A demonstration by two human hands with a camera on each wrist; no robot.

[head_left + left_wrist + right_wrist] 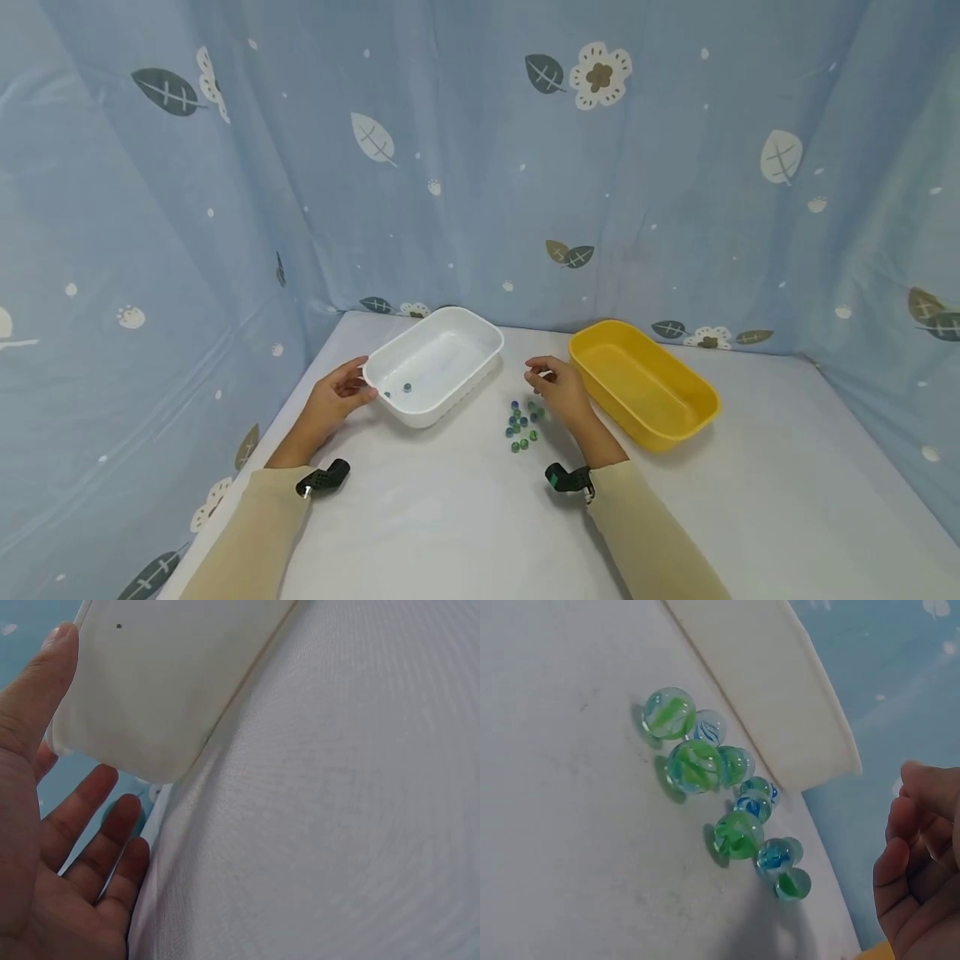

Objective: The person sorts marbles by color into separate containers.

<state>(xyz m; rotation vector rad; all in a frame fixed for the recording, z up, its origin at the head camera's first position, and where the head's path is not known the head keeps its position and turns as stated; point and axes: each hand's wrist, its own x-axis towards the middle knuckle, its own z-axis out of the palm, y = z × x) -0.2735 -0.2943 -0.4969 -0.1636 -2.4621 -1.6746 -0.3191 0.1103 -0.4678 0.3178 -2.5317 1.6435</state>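
The left hand (333, 400) pinches the near-left end of a white tray (442, 354), the thumb at its rim; the left-wrist view, showing the outer face of this tray, adds that three fingers stand spread below, clear of the wall. The right hand (558, 387) is raised above the bench (420, 517), its fingers bent and the thumb drawn close to them; whether a marble lies between them cannot be told from any view. Beside and below this hand lies a loose cluster of glass marbles (694, 766), situated between the white tray and a yellow tray (637, 379). The right-wrist view resolves their green and blue swirls, which the head view reduces to small dots. Only the head view reveals the interior of the white tray, where two more marbles (407, 387) rest near the gripped end, and the full outline of the yellow tray, of which the right-wrist view includes merely a sliver. Beige sleeves (251, 525) cover the forearms; beyond the bench hangs a blue curtain (480, 167) patterned with leaves and flowers.
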